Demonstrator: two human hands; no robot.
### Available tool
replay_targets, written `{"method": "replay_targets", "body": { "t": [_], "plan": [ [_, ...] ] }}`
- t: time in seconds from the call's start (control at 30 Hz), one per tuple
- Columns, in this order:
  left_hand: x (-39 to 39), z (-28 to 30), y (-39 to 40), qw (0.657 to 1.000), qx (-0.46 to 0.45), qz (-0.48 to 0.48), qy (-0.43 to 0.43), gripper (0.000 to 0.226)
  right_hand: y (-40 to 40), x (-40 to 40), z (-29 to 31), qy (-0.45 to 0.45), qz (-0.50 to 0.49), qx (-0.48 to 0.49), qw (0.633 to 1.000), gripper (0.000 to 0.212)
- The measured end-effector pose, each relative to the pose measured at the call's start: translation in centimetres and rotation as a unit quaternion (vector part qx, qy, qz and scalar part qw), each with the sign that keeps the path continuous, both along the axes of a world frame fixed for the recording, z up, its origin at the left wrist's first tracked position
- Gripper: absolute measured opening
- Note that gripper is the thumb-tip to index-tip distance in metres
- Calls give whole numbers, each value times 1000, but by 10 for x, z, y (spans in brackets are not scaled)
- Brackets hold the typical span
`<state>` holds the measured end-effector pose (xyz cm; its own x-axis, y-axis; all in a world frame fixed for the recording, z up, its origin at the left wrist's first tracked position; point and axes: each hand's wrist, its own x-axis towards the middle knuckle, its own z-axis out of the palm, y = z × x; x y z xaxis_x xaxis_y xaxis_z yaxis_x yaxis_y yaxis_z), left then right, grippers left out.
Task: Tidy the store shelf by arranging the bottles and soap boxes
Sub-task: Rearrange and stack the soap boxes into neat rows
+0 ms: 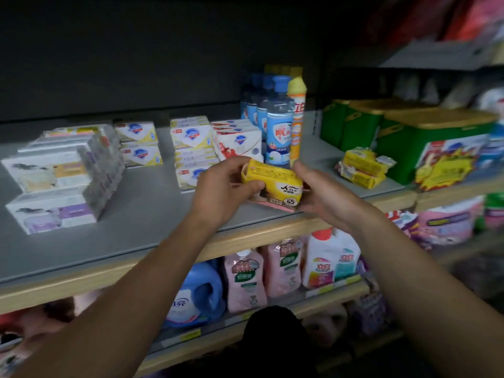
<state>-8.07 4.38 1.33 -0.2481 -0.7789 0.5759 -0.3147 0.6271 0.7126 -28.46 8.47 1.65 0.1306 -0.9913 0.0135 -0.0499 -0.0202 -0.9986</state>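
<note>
Grey shelf (152, 214), front edge: left hand (221, 192) and right hand (324, 195) both clamp the yellow soap box (272, 181). I'd square it flush before letting go, clear of the bottles (278, 126).

"Nice" on yellow soap pack (275, 184)
</note>
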Motion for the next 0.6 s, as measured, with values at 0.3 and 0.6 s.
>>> {"method": "replay_targets", "body": {
  "t": [0.3,0.6],
  "plan": [
    [-78,6,-11,996,-50,-65,-24,48,21,-69,6,39,-99,-18,994,25],
    [-104,-1,-28,996,-47,-63,-42,52,19,-95,16,103,-183,-114,971,14]
  ]
}}
